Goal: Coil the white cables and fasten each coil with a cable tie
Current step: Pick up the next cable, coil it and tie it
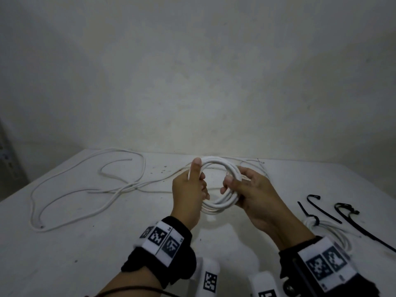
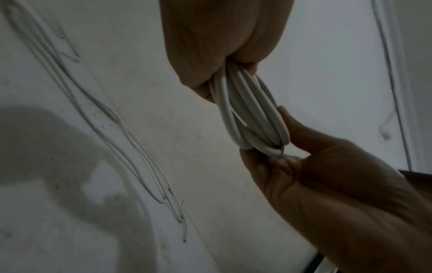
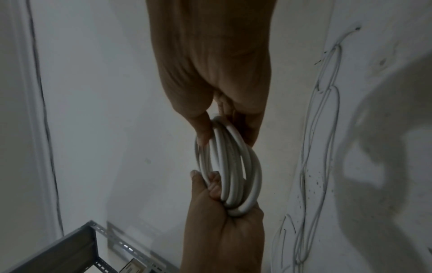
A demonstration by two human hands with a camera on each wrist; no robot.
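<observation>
I hold a coil of white cable (image 1: 215, 162) upright above the table, between both hands. My left hand (image 1: 200, 179) grips its left side, thumb up along the loops. My right hand (image 1: 233, 185) grips the right side, fingers curled round the strands. In the left wrist view the coil (image 2: 247, 114) runs from my left hand (image 2: 217, 77) down to my right hand (image 2: 287, 147). The right wrist view shows the coil (image 3: 231, 166) between my right hand (image 3: 224, 129) and left hand (image 3: 217, 188). Several black cable ties (image 1: 351, 215) lie at the right.
Loose white cables (image 1: 85, 179) sprawl over the left and far side of the white table (image 1: 107, 243). A tied coil (image 1: 327, 230) with a black tie lies at the right. Two white marked cylinders (image 1: 210, 279) sit near the front edge. A metal shelf frame (image 3: 70, 249) is beyond the table.
</observation>
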